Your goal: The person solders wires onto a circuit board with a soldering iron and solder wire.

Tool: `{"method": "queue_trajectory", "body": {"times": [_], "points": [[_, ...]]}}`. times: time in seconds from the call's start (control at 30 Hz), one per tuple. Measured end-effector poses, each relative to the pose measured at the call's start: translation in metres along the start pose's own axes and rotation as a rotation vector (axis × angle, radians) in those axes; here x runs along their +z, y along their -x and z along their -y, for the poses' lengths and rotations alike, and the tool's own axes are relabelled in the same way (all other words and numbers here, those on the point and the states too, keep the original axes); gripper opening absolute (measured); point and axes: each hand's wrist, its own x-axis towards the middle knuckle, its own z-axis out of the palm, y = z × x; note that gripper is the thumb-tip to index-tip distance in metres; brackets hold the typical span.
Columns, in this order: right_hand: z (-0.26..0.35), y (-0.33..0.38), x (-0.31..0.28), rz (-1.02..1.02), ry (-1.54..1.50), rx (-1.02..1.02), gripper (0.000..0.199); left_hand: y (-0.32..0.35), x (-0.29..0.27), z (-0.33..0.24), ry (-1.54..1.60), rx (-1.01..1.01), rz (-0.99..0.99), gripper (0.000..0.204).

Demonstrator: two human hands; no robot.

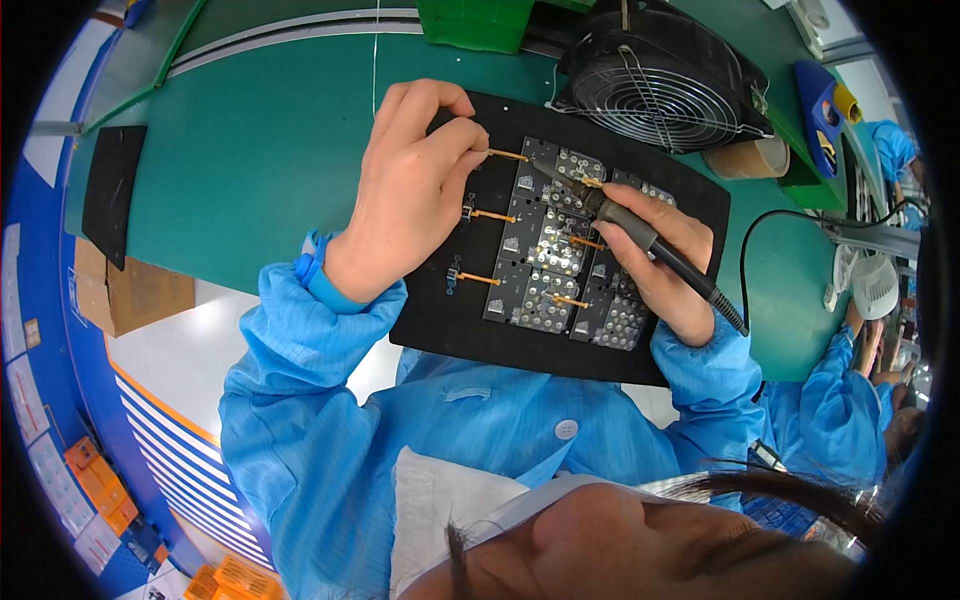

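Observation:
My left hand [412, 185] has its thumb and forefinger closed on the outer end of a thin orange flex strip [510, 155]; the small part at that end is mostly hidden by the fingers. My right hand [672, 250] grips a soldering iron [645, 237] by its black handle. The iron's tip points at the upper-left circuit board, near the strip's inner end; whether it touches cannot be made out. A panel of dark circuit boards [515, 245] lies on a black mat [430, 315]. More orange strips with small connectors [455, 277] stick out at its left side.
A black fan [655, 95] with a wire guard stands beyond the mat, beside a brown roll [748, 158]. Green bins [475, 22] line the back. The iron's cable [765, 218] loops off right, toward a co-worker's blue sleeve [825, 420]. A cardboard box [140, 298] sits at left.

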Motion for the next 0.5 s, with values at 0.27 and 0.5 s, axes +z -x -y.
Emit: {"method": "queue_trajectory", "body": {"times": [0.27,0.5], "points": [[0.001,0.000,-0.001,0.011,0.012,-0.010,0.034,-0.003,0.010,-0.002,-0.013,0.025,0.008,0.013],[-0.001,0.001,-0.001,0.017,0.001,-0.003,0.035,-0.004,0.014,-0.003,0.046,-0.075,0.102,0.013]]}}
